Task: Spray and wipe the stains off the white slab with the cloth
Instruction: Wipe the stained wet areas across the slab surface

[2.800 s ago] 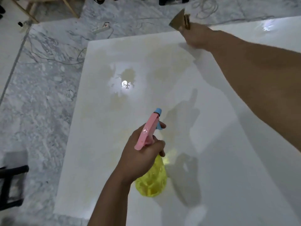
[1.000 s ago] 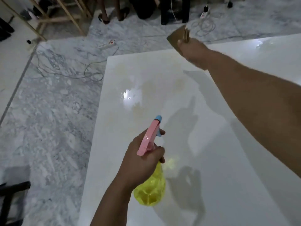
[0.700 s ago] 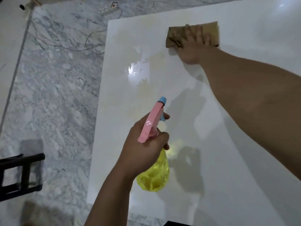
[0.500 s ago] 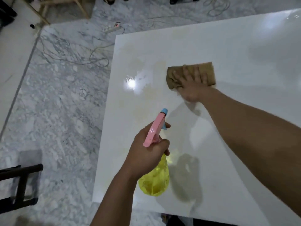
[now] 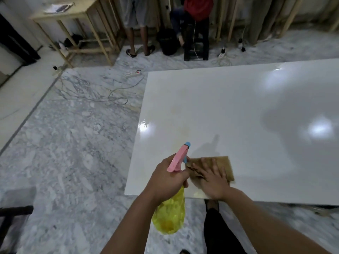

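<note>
The glossy white slab (image 5: 238, 110) lies on the marble floor, with faint yellowish stains (image 5: 181, 123) near its left side. My left hand (image 5: 165, 180) grips a spray bottle (image 5: 170, 215) with a yellow body and pink trigger head, held over the slab's near left corner. My right hand (image 5: 212, 178) lies flat, fingers spread, pressing a brown cloth (image 5: 224, 166) onto the slab close to its near edge, just right of the bottle's nozzle.
Grey marble floor (image 5: 73, 143) surrounds the slab. Cables and a power strip (image 5: 133, 74) lie at its far left corner. A wooden table (image 5: 73, 19), a black stool (image 5: 196, 43) and two people's legs are at the back. A black frame (image 5: 11, 215) sits bottom left.
My right hand brought the cloth down onto the slab's far part and dragged it toward me to the near edge. My left hand kept hold of the spray bottle. The view tilted up.
</note>
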